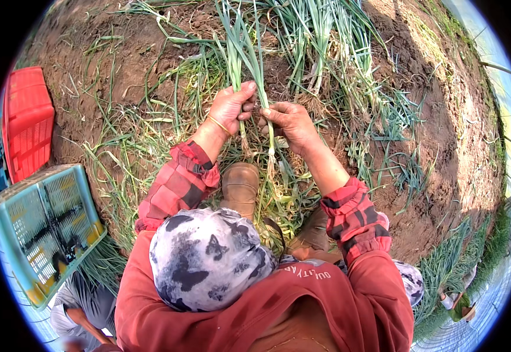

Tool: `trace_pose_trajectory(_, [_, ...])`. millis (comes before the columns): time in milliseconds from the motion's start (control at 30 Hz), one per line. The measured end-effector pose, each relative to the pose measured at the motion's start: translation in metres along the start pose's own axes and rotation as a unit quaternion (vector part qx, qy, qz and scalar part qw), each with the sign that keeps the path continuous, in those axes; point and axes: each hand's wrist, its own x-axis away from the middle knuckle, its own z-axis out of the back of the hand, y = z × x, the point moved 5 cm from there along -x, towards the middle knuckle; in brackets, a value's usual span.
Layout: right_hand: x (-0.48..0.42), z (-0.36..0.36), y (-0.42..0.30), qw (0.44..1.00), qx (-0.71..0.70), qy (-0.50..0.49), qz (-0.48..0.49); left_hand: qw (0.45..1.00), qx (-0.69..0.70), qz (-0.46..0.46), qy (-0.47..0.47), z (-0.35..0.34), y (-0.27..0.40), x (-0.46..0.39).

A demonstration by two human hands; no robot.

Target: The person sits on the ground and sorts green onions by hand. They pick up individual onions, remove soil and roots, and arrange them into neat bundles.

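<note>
My left hand (233, 107) is closed around green onion stalks (233, 57), whose roots hang down below the fingers. Beside it, my right hand (288, 123) pinches another green onion (270, 138) near its white base, thumb on the stem. Its root tuft points down towards my boot, and its leaves cross those of the left bunch at the top. Just beyond the right hand lies a large pile of green onions (326, 57) with roots facing me. Loose peeled leaves (290, 185) cover the ground beneath both hands.
A red plastic crate (28, 127) and a blue-green plastic crate (48, 229) stand at the left. My brown boot (240, 187) is below the hands. One person (86, 308) bends at lower left; another (460, 303) is at lower right, near more green onions (440, 264). Bare soil (431, 176) extends rightward.
</note>
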Motion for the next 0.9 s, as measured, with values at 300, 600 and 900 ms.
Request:
trace_pose_trajectory(300, [0.001, -0.002, 0.019, 0.982, -0.174, 0.076, 0.014, 0.999, -0.025, 0.008, 0.042, 0.010, -0.010, 0.001])
trace_pose_trajectory(600, [0.056, 0.020, 0.007, 0.970, -0.193, 0.012, 0.151, 0.997, 0.049, -0.014, 0.052, 0.027, 0.002, -0.019])
trace_pose_trajectory(900, [0.098, 0.033, -0.018, 0.980, -0.024, 0.032, 0.194, 0.994, 0.056, -0.036, 0.084, -0.003, -0.010, -0.016])
